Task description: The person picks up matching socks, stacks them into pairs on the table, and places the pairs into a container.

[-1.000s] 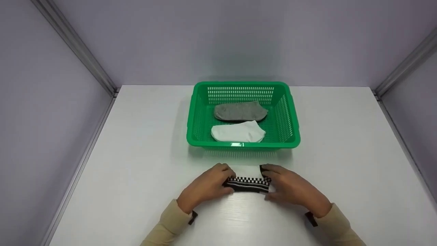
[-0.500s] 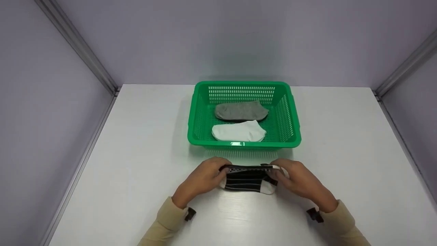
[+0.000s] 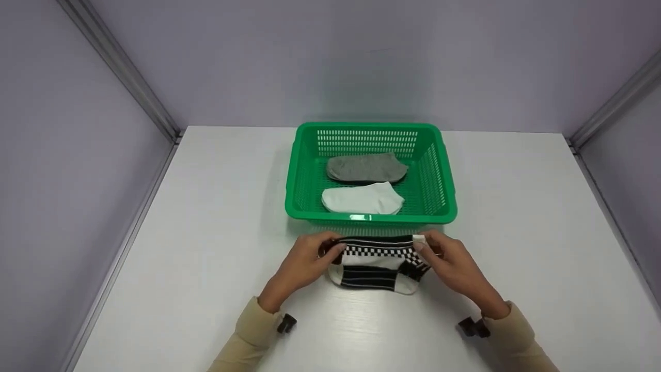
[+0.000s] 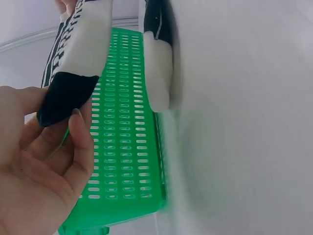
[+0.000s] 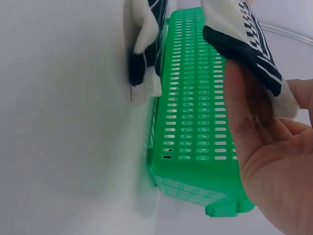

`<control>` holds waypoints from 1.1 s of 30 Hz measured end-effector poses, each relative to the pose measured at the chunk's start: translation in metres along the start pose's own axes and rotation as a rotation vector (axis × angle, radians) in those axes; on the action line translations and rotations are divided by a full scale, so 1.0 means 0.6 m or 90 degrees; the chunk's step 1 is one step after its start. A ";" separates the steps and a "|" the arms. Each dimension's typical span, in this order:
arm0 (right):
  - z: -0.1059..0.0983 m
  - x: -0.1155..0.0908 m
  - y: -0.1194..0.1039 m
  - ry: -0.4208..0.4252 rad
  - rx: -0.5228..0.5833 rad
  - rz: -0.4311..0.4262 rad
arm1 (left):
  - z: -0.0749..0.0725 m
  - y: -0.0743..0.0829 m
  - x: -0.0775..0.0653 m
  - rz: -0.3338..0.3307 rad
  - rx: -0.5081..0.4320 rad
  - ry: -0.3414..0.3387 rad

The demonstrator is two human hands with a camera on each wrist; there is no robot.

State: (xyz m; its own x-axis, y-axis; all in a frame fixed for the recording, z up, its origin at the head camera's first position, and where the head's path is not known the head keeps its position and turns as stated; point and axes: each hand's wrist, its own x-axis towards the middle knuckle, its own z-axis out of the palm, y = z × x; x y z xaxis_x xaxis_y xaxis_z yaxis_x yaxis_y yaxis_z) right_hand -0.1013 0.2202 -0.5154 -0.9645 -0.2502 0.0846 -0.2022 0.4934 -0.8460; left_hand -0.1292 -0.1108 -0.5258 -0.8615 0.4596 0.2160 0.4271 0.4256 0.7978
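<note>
A black-and-white sock (image 3: pixel 379 252) with a checkered band is stretched sideways between both hands, raised off the table in the wrist views. My left hand (image 3: pixel 308 261) pinches its black-tipped end (image 4: pixel 68 95) between thumb and fingers. At the other end, my right hand (image 3: pixel 454 263) grips the sock beside a white patch (image 5: pixel 283 104). Below it a second sock (image 3: pixel 368 278), black with thin white stripes and white ends, lies flat on the table, partly overlapped by the held one in the head view.
A green plastic basket (image 3: pixel 292 178) stands just beyond the hands. Inside it, grey socks (image 3: pixel 366 168) lie behind white socks (image 3: pixel 362 199). Pale walls (image 3: pixel 258 62) enclose the white table (image 3: pixel 217 206) at the back and both sides.
Both hands have lifted the checkered sock from the stack and moved it up towards the basket, tilting it so its patterned side shows. The striped sock beneath has come into view.
</note>
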 end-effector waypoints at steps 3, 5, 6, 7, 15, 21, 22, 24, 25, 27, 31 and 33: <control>0.006 0.002 0.002 0.006 0.013 0.017 | 0.002 -0.005 0.001 -0.015 -0.006 0.007; 0.011 0.003 0.004 0.011 0.014 0.028 | 0.005 -0.007 0.000 -0.028 -0.010 0.005; 0.012 0.003 0.005 0.013 0.015 0.034 | 0.007 -0.008 -0.001 -0.034 -0.012 0.001; 0.014 0.003 0.005 0.015 0.015 0.038 | 0.008 -0.009 -0.002 -0.040 -0.014 -0.007; 0.016 0.003 0.012 -0.036 -0.049 0.027 | 0.015 -0.011 -0.009 -0.080 0.023 -0.118; 0.012 0.000 0.010 -0.116 -0.075 0.030 | 0.007 0.000 -0.008 -0.070 0.075 -0.190; 0.011 -0.001 0.010 -0.127 -0.080 0.030 | 0.006 0.001 -0.007 -0.068 0.075 -0.195; 0.010 -0.003 0.009 -0.152 -0.096 0.026 | 0.005 0.005 -0.006 -0.065 0.074 -0.207; 0.009 -0.004 0.008 -0.163 -0.104 0.025 | 0.006 0.006 -0.006 -0.064 0.077 -0.214; 0.009 -0.007 0.005 -0.181 -0.113 0.025 | 0.008 0.008 -0.006 -0.065 0.076 -0.227; 0.007 -0.011 -0.005 -0.169 -0.076 0.054 | 0.010 0.014 -0.005 -0.104 0.014 -0.217; 0.005 -0.012 -0.012 -0.146 -0.028 0.086 | 0.010 0.018 -0.004 -0.133 -0.042 -0.189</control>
State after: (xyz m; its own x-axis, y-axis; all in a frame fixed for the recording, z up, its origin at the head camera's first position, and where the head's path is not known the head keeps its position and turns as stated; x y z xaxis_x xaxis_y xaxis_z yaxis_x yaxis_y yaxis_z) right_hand -0.0926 0.2159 -0.5113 -0.9204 -0.3596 -0.1533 -0.0862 0.5692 -0.8177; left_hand -0.1211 -0.1026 -0.5213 -0.8063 0.5791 -0.1206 0.2234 0.4868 0.8445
